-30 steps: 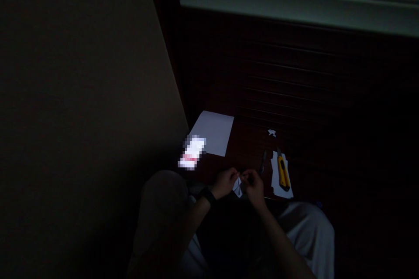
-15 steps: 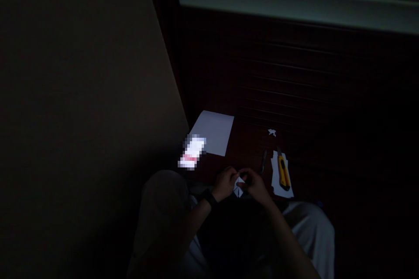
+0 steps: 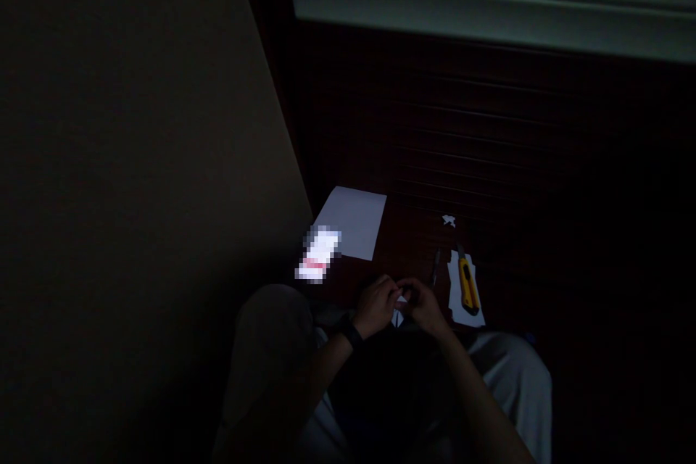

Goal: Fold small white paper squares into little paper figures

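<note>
Between my hands, close to my lap, is a small piece of folded white paper (image 3: 399, 317). My left hand (image 3: 376, 304), with a dark band on the wrist, is closed on its left side. Fingers of my right hand (image 3: 423, 306) are bent and pinch the paper from the right, near its top. Both hands' fingertips nearly meet above the paper and hide part of it. A pen (image 3: 436, 266) lies just beyond my right hand. To the right, a yellow utility knife (image 3: 468, 287) rests on white paper (image 3: 457, 304) with a notched edge.
A blank white sheet (image 3: 356, 221) lies at the far left of the dark table, partly under a bright, pixelated phone-like screen (image 3: 318, 255). Small white paper scraps (image 3: 449, 220) sit toward the back. A wall (image 3: 163, 123) rises on the left. The room is dim.
My fingers have shifted slightly on the folded paper, and less of it shows between my hands. The view has moved a little; the things on the table stay put.
</note>
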A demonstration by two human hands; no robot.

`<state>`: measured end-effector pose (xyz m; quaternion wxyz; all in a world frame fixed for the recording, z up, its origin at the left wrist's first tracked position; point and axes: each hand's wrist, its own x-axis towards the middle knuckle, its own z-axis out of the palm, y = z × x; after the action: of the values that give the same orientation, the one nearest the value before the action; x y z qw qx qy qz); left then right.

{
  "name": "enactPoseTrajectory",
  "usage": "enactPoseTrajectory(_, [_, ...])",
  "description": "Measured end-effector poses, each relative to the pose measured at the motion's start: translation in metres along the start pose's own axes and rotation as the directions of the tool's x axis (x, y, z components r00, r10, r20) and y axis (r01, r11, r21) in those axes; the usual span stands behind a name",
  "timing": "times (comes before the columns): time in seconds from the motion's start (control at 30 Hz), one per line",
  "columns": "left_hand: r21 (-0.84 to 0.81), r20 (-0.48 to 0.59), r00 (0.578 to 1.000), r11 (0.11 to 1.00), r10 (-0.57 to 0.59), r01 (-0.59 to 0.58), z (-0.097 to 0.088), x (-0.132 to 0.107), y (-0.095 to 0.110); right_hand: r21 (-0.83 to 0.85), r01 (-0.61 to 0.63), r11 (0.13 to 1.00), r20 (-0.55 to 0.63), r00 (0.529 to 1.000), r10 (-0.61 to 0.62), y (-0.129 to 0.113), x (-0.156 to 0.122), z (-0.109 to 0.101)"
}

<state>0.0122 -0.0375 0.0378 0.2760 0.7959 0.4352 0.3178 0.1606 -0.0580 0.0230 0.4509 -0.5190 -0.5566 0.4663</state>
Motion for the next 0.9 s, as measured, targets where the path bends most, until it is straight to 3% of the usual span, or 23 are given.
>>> enactPoseTrajectory(0.27, [0.137,0.0,1.0,0.991,0.004,-0.004,-0.001,-0.003,0.003,-0.142,0.035,0.989,-0.089,0.995,-0.048,0.006,-0.001,0.004])
enactPoseTrajectory(0.47, [0.216,0.032,0.998,0.975,0.045,-0.051,-0.005,-0.009,0.009,-0.119,0.079,0.99,0.01,0.997,-0.078,0.003,0.0,0.003])
enactPoseTrajectory(0.77, [0.102,-0.001,1.0,0.995,-0.013,0.013,-0.003,-0.002,0.009,-0.073,0.056,0.996,-0.06,0.996,-0.061,0.007,0.0,0.003])
enactPoseTrajectory(0.9, [0.066,-0.016,0.999,0.997,-0.038,0.039,-0.003,0.005,0.007,0.048,0.034,0.998,-0.004,0.999,-0.034,0.008,0.001,0.003])
